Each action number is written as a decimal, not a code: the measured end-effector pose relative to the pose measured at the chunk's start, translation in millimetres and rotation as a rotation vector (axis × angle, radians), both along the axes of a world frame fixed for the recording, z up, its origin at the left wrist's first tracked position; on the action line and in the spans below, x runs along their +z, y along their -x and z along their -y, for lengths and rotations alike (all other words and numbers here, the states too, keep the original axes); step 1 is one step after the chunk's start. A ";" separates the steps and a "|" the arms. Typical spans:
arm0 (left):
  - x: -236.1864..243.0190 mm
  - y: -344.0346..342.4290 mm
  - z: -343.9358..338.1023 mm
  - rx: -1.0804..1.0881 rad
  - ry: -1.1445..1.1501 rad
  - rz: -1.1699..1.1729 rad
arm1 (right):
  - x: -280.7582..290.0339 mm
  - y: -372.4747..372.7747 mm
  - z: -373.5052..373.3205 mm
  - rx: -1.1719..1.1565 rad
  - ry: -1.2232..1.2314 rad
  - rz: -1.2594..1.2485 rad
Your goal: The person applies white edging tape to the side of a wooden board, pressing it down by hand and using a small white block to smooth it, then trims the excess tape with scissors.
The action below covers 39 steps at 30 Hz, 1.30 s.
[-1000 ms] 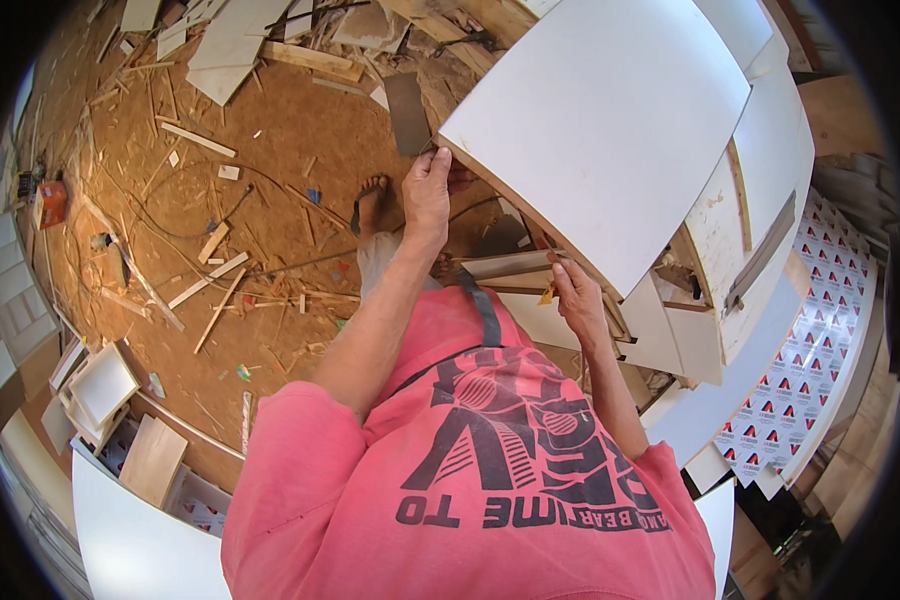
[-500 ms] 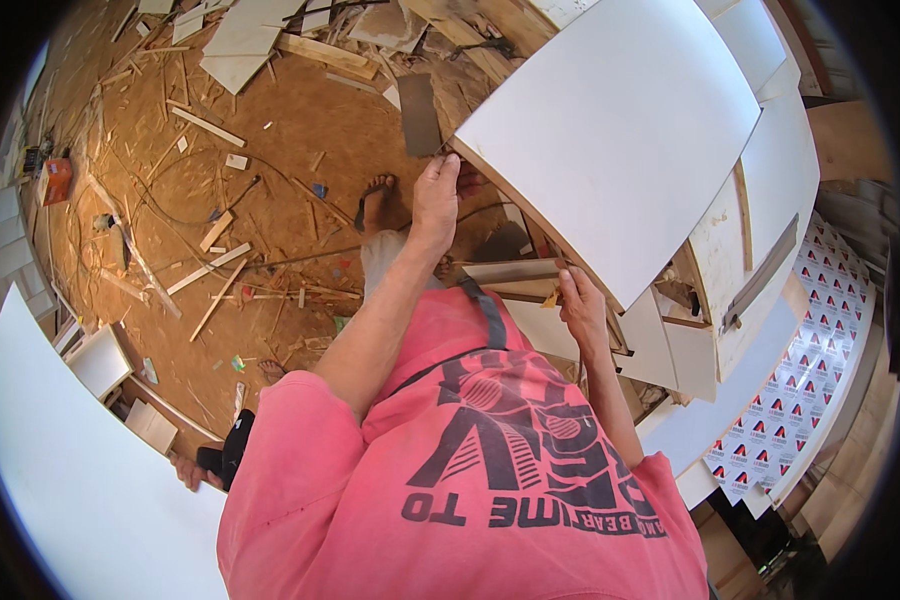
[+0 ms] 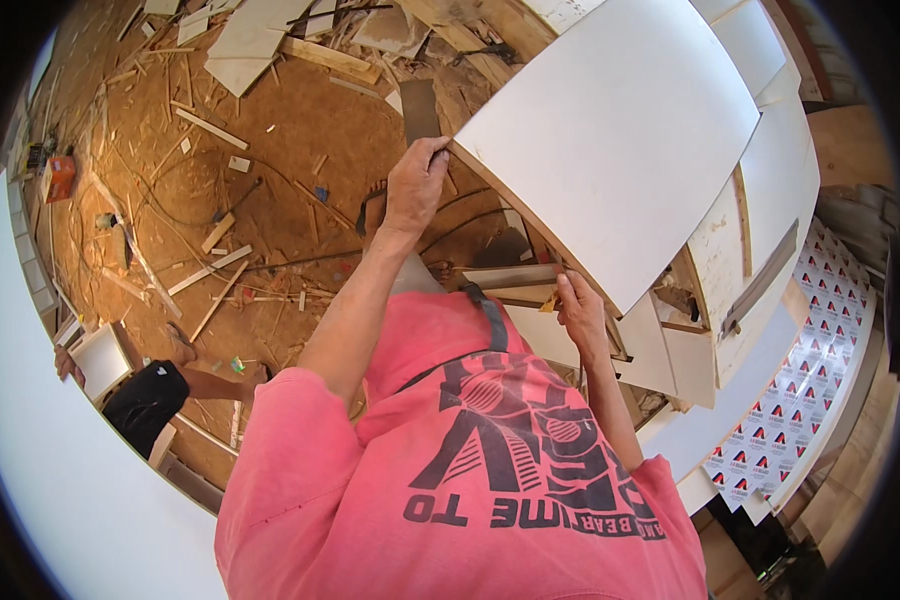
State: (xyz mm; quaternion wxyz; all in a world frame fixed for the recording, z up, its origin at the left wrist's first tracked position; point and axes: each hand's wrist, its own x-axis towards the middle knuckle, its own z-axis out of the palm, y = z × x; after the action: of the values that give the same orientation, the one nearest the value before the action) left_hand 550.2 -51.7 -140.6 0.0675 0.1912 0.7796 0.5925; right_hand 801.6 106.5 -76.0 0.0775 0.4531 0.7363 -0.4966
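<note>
A white board [image 3: 610, 150] with a brown edge lies at the upper right, on top of other pale panels. At its left corner, my left hand [image 3: 417, 188] is closed with fingertips pinching the edge. My right hand [image 3: 581, 312] is closed beside the board's near edge, lower down. A small yellow item [image 3: 550, 302] shows by its fingers, too small to tell what it is. Whether that hand also touches the board is not clear.
At the left, another person's hand [image 3: 68, 364] grips a large white sheet [image 3: 70, 480]. Wood offcuts [image 3: 210, 270], cables and scraps litter the brown floor. An orange box [image 3: 58, 179] stands far left. Panels with a printed film [image 3: 780, 400] lie at the right.
My left hand has shifted slightly up and left at the board's corner. The other person and the large sheet have moved at the left, the gripping hand now farther left and up.
</note>
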 end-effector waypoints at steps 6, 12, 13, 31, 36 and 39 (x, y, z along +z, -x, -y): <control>-4.2 0.0 -2.8 0.021 0.020 -0.045 | -0.9 -1.2 -0.2 0.022 -0.024 -0.011; -3.1 -1.0 -1.5 0.023 0.005 0.089 | 12.5 6.1 0.3 0.050 -0.021 0.011; -3.7 -2.9 -1.9 0.030 0.000 0.159 | 10.9 3.0 -1.7 0.063 -0.024 0.015; 21.3 -21.7 -4.2 -0.087 -0.479 0.864 | -0.9 -9.0 6.3 0.013 -0.152 -0.112; 20.2 -72.6 -23.9 -0.240 -0.379 1.162 | 4.3 -5.2 2.9 0.071 -0.169 -0.087; 27.6 -97.9 -43.2 -0.326 -0.427 1.177 | 5.2 -4.5 5.8 0.029 -0.159 -0.091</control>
State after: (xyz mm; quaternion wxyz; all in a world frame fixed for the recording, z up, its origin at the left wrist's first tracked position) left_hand 648.1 -8.5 -113.0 0.5331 -0.0405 0.4382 0.7226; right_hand 806.1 100.7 -70.7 0.0151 0.4241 0.7827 -0.4553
